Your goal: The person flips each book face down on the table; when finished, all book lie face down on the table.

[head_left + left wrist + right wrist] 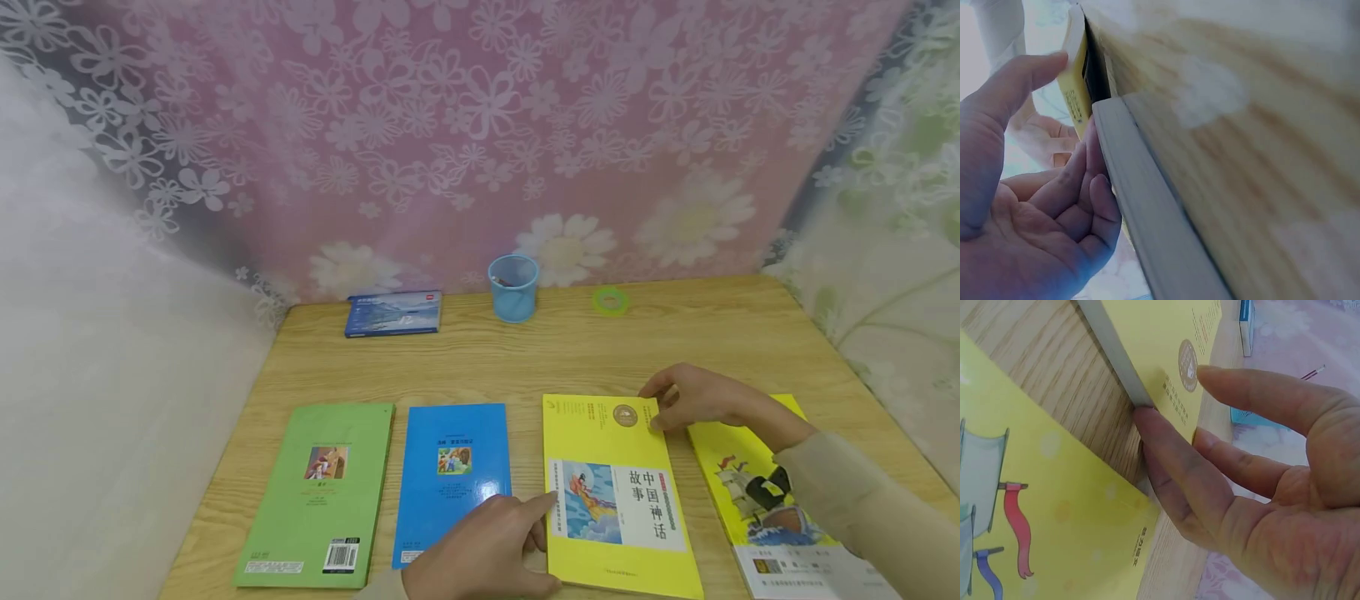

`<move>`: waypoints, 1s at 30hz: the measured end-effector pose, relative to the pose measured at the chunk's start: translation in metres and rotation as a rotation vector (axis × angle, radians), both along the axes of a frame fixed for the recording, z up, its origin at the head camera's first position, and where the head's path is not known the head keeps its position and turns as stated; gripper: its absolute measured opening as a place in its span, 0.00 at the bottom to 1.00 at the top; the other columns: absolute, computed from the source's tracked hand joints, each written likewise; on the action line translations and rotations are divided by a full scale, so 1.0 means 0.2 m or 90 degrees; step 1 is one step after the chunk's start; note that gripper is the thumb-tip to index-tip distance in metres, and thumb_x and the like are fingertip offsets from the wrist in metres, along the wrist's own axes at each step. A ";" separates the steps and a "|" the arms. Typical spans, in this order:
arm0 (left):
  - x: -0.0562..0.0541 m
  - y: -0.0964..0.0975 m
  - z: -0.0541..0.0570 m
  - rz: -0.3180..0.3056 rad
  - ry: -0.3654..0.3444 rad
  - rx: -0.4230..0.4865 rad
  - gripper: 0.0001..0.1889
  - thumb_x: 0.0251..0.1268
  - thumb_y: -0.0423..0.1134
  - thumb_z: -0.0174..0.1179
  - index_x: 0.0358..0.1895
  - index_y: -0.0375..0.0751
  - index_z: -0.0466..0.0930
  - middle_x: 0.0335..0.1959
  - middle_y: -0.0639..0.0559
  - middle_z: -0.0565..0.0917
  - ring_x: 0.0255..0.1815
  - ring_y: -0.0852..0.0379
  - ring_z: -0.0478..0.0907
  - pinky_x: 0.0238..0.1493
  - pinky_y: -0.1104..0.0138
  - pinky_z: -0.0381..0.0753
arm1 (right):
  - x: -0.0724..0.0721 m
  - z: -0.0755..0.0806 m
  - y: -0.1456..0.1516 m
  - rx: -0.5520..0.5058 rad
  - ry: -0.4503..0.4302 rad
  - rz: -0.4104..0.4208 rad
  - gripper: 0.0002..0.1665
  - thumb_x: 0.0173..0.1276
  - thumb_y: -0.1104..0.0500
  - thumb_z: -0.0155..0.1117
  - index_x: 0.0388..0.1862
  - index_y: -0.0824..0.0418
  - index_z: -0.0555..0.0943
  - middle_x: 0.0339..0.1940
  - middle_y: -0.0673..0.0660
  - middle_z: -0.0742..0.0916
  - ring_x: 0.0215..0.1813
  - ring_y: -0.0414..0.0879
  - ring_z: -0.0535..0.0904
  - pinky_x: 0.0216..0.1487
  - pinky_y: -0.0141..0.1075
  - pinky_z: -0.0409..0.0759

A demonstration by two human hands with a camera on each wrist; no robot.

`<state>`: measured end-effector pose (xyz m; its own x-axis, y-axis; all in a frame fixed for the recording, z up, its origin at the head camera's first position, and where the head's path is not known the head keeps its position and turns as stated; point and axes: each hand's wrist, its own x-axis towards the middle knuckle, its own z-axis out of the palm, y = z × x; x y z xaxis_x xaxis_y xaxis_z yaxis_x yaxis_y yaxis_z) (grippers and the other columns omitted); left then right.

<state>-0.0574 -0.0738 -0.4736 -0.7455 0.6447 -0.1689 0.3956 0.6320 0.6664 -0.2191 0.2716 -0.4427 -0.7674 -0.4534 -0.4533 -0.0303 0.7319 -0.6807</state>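
Yellow book (618, 492): seemingly "中国神话故事"

Blue pen cup (513, 287), green tape roll (610, 301)

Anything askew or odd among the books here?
Mostly tidy. Only the right yellow book sits slightly askew and runs past the table's near edge. Both hands touch the middle yellow book.
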 end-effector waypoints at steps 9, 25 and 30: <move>0.01 -0.03 0.02 0.106 -0.174 0.079 0.56 0.50 0.47 0.84 0.83 0.47 0.61 0.34 0.68 0.82 0.35 0.71 0.79 0.39 0.77 0.80 | 0.00 -0.01 0.00 -0.026 -0.029 -0.019 0.38 0.65 0.60 0.78 0.68 0.76 0.74 0.59 0.70 0.83 0.51 0.51 0.86 0.47 0.44 0.90; 0.00 -0.10 0.06 0.110 -0.243 0.253 0.32 0.57 0.35 0.79 0.66 0.49 0.81 0.40 0.64 0.85 0.40 0.70 0.83 0.45 0.74 0.86 | -0.04 -0.02 0.08 -0.078 -0.051 -0.034 0.28 0.69 0.67 0.68 0.67 0.74 0.77 0.56 0.66 0.87 0.51 0.51 0.87 0.51 0.43 0.91; 0.00 -0.13 0.08 0.112 -0.301 0.317 0.32 0.63 0.31 0.74 0.71 0.46 0.77 0.48 0.60 0.85 0.46 0.68 0.87 0.48 0.74 0.88 | -0.07 0.03 0.14 -0.153 -0.089 -0.002 0.21 0.75 0.67 0.64 0.63 0.73 0.78 0.53 0.65 0.87 0.50 0.52 0.89 0.55 0.45 0.90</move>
<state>-0.0574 -0.0994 -0.4569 -0.7653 0.6059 -0.2175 -0.0880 0.2362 0.9677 -0.2334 0.3001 -0.4358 -0.7073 -0.5582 -0.4338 0.0780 0.5482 -0.8327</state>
